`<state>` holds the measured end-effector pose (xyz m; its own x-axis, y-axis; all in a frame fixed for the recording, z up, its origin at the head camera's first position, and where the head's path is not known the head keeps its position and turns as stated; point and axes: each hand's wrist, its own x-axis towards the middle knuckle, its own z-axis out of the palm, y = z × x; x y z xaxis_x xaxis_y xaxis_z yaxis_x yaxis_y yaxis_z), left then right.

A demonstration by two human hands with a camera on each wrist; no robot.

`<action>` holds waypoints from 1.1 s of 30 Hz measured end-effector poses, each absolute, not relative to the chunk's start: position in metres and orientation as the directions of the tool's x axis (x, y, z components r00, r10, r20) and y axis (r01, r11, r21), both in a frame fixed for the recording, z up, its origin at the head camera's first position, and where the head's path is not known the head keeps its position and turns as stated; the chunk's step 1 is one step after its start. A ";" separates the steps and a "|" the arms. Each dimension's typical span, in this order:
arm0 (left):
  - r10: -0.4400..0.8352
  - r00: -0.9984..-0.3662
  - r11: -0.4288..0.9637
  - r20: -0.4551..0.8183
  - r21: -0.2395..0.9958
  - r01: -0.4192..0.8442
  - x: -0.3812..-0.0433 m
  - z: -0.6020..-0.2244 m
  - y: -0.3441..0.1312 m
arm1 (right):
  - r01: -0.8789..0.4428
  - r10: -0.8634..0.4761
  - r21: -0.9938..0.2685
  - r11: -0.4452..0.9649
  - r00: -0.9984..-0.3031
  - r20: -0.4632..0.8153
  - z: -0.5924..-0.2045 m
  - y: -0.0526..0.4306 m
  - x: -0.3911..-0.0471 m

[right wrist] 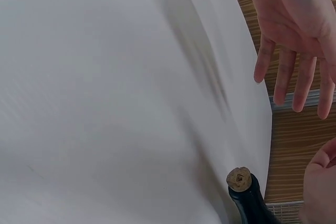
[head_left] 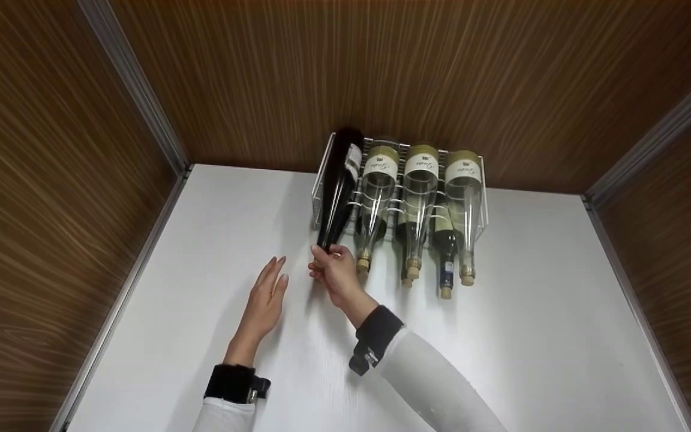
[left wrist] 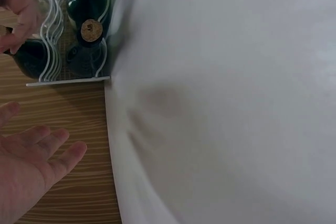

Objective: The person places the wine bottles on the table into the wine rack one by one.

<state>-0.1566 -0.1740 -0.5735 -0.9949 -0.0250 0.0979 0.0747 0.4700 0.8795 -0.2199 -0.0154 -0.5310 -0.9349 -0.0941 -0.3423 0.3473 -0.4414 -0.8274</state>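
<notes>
A dark wine bottle [head_left: 336, 189] with a white label lies at the left end of the upper row of a white wire rack [head_left: 317, 195]. My right hand [head_left: 339, 273] grips its neck end between thumb and fingers, covering the bottle's mouth. In the left wrist view, that right hand [left wrist: 21, 9] is cut off by the frame edge. To the left of it, my left hand [head_left: 264, 303] hovers with straight fingers, apart from the rack and holding nothing. The right wrist view shows the left hand's palm [right wrist: 294, 19] with its fingers extended.
Three clear corked bottles with cream labels, among them a right-end bottle [head_left: 464, 198], lie beside the dark one. Corked dark bottles [head_left: 445, 240] lie in the row beneath. The rack stands on a white surface [head_left: 537, 312] against a wood-grain panel [head_left: 261, 78], with side panels [head_left: 27, 210] either side.
</notes>
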 end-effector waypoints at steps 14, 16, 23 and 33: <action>-0.024 -0.996 0.467 0.086 0.882 0.065 -0.157 -0.574 -0.174 | 0.342 -0.091 -0.859 -0.381 -0.939 -0.333 -0.531 -0.016 -0.220; -0.022 -0.996 0.467 0.088 0.882 0.067 -0.156 -0.574 -0.174 | 0.339 -0.105 -0.855 -0.392 -0.940 -0.324 -0.530 -0.016 -0.220; -0.020 -0.995 0.454 0.095 0.888 0.076 -0.156 -0.573 -0.173 | 0.343 -0.140 -0.860 -0.379 -0.939 -0.313 -0.527 -0.015 -0.220; -0.011 -0.995 0.460 0.103 0.884 0.086 -0.157 -0.573 -0.174 | 0.380 -0.199 -0.852 -0.360 -0.923 -0.328 -0.525 -0.010 -0.219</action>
